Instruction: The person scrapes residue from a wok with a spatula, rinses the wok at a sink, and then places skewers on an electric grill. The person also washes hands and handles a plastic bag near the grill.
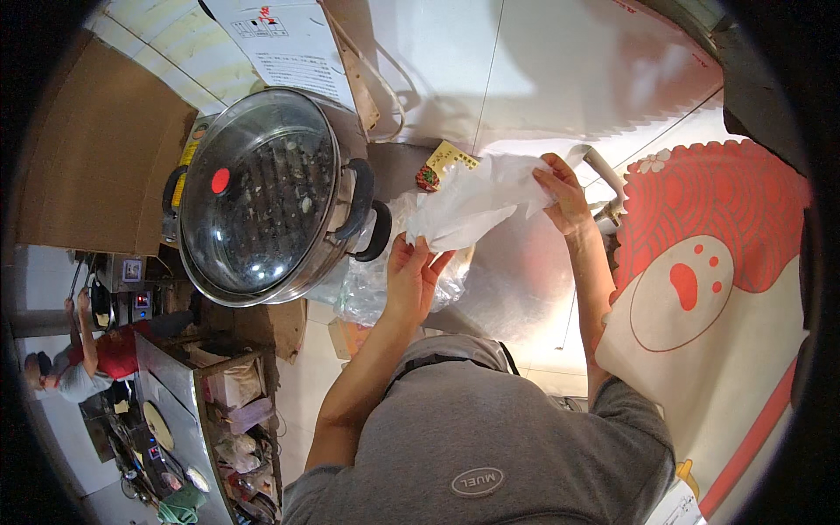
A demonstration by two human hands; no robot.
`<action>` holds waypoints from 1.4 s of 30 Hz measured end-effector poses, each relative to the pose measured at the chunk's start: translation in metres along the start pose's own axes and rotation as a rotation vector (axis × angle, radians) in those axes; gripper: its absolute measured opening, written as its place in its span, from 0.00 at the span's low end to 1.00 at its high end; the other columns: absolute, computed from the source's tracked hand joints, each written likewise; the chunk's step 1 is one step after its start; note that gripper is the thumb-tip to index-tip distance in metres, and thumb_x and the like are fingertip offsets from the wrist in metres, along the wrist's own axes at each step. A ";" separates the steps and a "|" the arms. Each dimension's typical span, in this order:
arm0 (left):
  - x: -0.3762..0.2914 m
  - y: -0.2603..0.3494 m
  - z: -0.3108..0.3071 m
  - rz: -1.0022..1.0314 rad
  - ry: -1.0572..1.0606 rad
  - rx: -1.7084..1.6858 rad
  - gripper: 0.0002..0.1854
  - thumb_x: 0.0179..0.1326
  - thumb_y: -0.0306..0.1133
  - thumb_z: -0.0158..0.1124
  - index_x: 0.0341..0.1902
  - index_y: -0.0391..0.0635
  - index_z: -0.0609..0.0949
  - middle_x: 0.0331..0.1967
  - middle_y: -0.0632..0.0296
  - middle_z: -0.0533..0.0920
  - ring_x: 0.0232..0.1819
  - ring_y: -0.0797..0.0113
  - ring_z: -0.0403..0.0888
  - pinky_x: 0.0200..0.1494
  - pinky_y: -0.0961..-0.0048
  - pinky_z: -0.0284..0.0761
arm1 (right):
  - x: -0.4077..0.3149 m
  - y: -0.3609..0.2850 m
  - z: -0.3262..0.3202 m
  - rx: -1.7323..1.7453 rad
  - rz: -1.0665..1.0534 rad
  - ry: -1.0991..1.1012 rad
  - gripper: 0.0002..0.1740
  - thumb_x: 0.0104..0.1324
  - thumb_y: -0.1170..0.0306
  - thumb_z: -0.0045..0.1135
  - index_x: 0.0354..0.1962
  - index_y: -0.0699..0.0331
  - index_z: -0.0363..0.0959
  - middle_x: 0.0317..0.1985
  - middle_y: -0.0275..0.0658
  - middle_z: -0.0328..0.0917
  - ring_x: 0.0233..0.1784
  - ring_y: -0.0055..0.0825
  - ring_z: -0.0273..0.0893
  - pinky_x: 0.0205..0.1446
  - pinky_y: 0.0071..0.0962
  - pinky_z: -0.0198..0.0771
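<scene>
A thin white sheet (462, 203), crumpled and plastic or paper (I cannot tell which), stretches between my two hands. My left hand (415, 275) pinches its near left edge between thumb and fingers. The far right end is gripped in the fingertips of my right hand (563, 193). Below the sheet, a clear plastic bag (371, 295) lies crumpled on the metal worktop (502, 282), partly hidden by my left hand. A yellow printed packet (453, 161) rests just beyond the sheet. Left of my hands stands a wide steel pot with a glass lid (262, 190) and black handles.
Behind the pot, a white printed carton (289, 46) leans by the tiled wall. Brown cardboard (98, 157) rises at far left. A metal faucet (607, 190) and a red-and-cream patterned curtain (695, 262) are at right. Another person (98, 354) works at a distant stove, beyond a steel counter (177, 407).
</scene>
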State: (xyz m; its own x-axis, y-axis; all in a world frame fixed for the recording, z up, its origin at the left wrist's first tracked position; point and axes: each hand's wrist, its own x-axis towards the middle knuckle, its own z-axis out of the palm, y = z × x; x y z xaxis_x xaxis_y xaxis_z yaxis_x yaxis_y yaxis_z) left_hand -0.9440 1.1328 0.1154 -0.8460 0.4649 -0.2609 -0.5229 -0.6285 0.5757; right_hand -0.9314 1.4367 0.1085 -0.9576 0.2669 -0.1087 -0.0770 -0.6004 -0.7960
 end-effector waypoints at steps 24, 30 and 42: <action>-0.192 0.099 -0.100 0.671 0.641 0.363 0.22 0.60 0.17 0.59 0.58 0.37 0.71 0.48 0.63 0.78 0.46 0.75 0.77 0.47 0.78 0.75 | 0.076 0.140 0.030 -1.991 -0.214 -0.216 0.44 0.52 0.52 0.66 0.62 0.62 0.61 0.59 0.52 0.65 0.61 0.50 0.61 0.68 0.50 0.51; -0.221 0.152 -0.153 0.776 0.673 0.259 0.23 0.59 0.17 0.61 0.58 0.38 0.71 0.46 0.63 0.79 0.42 0.76 0.78 0.44 0.79 0.76 | 0.051 0.133 0.022 -1.608 -0.797 0.008 0.30 0.57 0.68 0.62 0.56 0.68 0.66 0.54 0.50 0.68 0.60 0.50 0.64 0.63 0.45 0.61; -0.300 0.219 -0.258 0.517 0.517 0.425 0.21 0.57 0.16 0.58 0.56 0.41 0.75 0.42 0.67 0.80 0.43 0.76 0.78 0.46 0.76 0.76 | -0.178 0.297 0.445 -0.923 -0.415 -0.734 0.25 0.57 0.72 0.68 0.52 0.67 0.73 0.52 0.39 0.75 0.49 0.24 0.74 0.45 0.20 0.69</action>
State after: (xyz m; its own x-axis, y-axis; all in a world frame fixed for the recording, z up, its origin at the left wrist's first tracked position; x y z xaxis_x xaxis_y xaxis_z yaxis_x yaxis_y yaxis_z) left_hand -0.8318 0.6948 0.1198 -0.9631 -0.2256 -0.1468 -0.0613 -0.3473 0.9357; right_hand -0.9072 0.8752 0.1563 -0.8592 -0.3515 0.3717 -0.4710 0.2598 -0.8430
